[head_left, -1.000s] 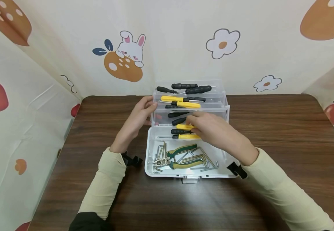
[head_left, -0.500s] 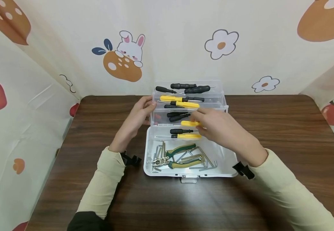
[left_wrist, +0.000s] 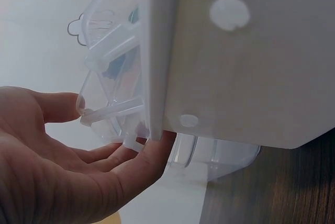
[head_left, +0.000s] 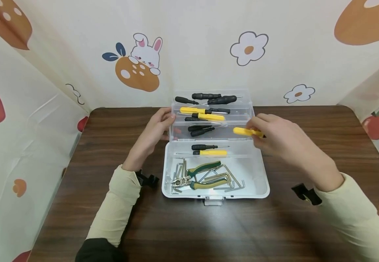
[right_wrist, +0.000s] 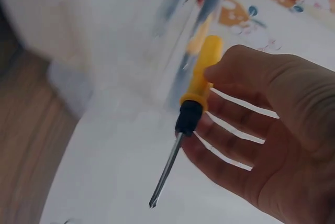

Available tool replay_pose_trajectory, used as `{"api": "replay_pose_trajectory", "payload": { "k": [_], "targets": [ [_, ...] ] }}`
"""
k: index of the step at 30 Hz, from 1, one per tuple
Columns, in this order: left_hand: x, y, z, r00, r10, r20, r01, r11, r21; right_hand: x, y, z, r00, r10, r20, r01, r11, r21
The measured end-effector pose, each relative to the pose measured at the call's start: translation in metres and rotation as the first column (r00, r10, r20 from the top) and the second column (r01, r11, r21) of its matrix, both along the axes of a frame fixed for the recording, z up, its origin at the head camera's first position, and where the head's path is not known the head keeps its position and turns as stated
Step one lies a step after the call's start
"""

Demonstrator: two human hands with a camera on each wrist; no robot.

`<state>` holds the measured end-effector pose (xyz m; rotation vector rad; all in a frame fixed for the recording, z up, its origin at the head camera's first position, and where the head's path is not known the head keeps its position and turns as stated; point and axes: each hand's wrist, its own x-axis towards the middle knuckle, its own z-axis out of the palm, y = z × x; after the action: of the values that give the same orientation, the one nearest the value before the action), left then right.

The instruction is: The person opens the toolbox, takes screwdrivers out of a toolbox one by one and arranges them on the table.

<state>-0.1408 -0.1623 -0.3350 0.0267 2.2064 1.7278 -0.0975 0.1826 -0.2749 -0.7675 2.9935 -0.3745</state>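
Observation:
My right hand [head_left: 285, 143] pinches a screwdriver [head_left: 241, 131] by its yellow handle, at the right end of the lower clear tray. In the right wrist view, the screwdriver [right_wrist: 204, 72] has a black collar and a bare shank with a cross-shaped tip. A toolbox [head_left: 253, 182] with a white base and stepped clear trays stands unfolded on the table. My left hand [head_left: 151, 136] grips the left side of its trays. The left wrist view shows the thumb of the left hand [left_wrist: 78, 166] touching the clear plastic, with fingers under and behind the edge.
Black and yellow screwdrivers [head_left: 209, 117] lie in the trays. Two more, one with a black handle [head_left: 204, 147], lie at the back of the base. Green-handled pliers [head_left: 209, 185] rest among several hex keys [head_left: 238, 187]. A patterned sheet [head_left: 202, 47] hangs behind the wooden table [head_left: 189, 233].
My right hand has lifted the yellow-handled screwdriver out from among the tools and moved right and slightly back with it. The left hand keeps its place on the trays.

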Motion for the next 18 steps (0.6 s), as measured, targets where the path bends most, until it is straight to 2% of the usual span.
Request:
{"api": "replay_pose_trajectory", "payload": {
  "k": [6, 12, 18],
  "targets": [
    [0.000, 0.000, 0.001, 1.000, 0.002, 0.000, -0.002, 1.000, -0.010, 0.004, 0.036, -0.017, 0.996, -0.074, -0.041, 0.074, 0.997, -0.011],
    [0.000, 0.000, 0.000, 1.000, 0.001, 0.003, -0.001, 1.000, -0.015, 0.007, 0.066, -0.033, 0.990, -0.142, 0.013, 0.142, 0.990, -0.013],
    [-0.001, 0.001, -0.001, 1.000, -0.004, -0.002, 0.004, 1.000, -0.011, 0.007, 0.086, -0.058, 0.988, -0.144, 0.064, 0.143, 0.990, 0.013]
  ]
}}
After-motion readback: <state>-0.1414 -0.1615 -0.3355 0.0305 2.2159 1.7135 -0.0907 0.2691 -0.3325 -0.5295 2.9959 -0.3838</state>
